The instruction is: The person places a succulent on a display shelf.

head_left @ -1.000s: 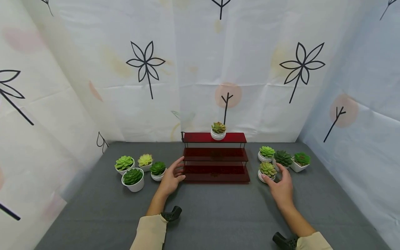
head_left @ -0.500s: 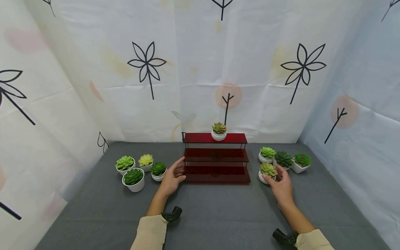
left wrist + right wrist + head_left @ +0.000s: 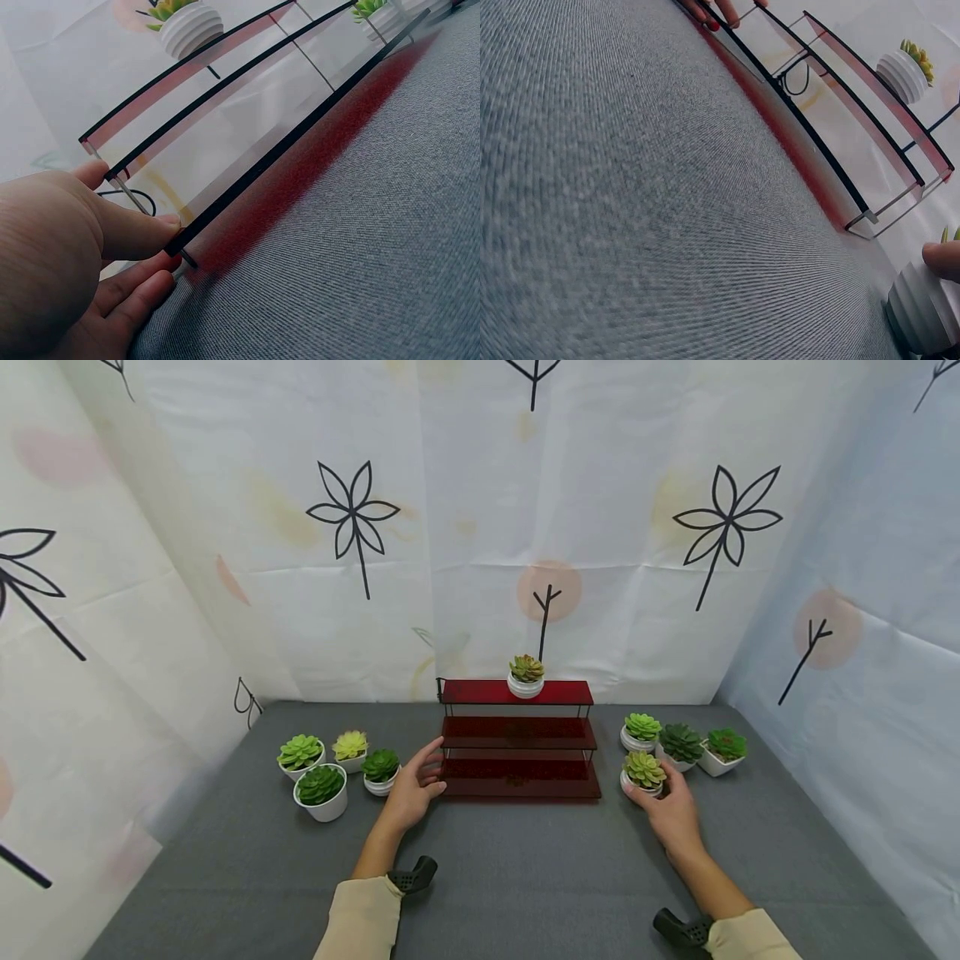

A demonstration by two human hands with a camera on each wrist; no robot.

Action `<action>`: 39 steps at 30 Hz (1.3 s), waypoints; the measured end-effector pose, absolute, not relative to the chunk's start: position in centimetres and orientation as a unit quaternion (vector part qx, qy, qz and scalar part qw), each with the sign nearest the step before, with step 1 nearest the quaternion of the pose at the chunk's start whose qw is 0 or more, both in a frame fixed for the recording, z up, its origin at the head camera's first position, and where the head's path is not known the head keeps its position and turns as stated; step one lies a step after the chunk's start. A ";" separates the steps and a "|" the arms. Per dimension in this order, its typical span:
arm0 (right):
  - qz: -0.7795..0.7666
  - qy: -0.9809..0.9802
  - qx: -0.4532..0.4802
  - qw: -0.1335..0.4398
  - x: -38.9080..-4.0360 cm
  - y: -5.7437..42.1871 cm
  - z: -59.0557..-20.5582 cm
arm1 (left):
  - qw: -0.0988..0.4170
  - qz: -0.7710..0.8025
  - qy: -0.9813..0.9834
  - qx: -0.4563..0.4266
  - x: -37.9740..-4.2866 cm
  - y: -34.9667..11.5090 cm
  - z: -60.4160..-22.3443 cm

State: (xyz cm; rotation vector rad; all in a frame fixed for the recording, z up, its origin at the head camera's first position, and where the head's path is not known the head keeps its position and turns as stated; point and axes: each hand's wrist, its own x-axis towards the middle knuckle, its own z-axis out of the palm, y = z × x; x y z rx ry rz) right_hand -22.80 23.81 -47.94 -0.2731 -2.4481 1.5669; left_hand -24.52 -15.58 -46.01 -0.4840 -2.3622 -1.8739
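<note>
A three-tier red see-through display stand (image 3: 517,785) is set at the back of the grey table. At its left end my left hand (image 3: 408,793) holds the side, the thumb (image 3: 154,229) at the lowest tier's corner and other fingers below and behind. My right hand (image 3: 672,818) grips a yellow-green potted succulent (image 3: 644,770) on the right; its thumb (image 3: 941,259) lies against the ribbed white pot (image 3: 922,307). The fingers behind that pot are partly hidden. Another potted succulent (image 3: 526,677) sits on the top tier.
Close behind the gripped pot stand a bright green succulent (image 3: 641,728), a dark green one (image 3: 680,745) and one in an angular pot (image 3: 723,750). Several more potted succulents, including a larger one (image 3: 321,793), are grouped left of the stand. A printed white cloth (image 3: 480,527) hangs behind.
My right thumb and fingers have closed in on the front pot, the thumb moving left and lower along it. The left hand stays at the stand.
</note>
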 end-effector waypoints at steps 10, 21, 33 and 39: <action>0.510 -0.844 -0.113 0.120 -22.9 23.6 -48.0 | 0.056 -0.609 -0.779 -0.139 -26.4 -16.1 -49.1; 0.527 -0.828 -0.127 0.141 -22.8 23.3 -47.9 | 0.054 -0.609 -0.779 -0.137 -26.5 -16.0 -49.1; 0.546 -0.808 -0.128 0.183 -23.2 22.5 -47.0 | 0.058 -0.608 -0.780 -0.138 -26.6 -16.2 -49.1; 0.553 -0.797 -0.122 0.211 -23.7 22.0 -46.1 | 0.055 -0.610 -0.779 -0.136 -26.6 -16.1 -49.1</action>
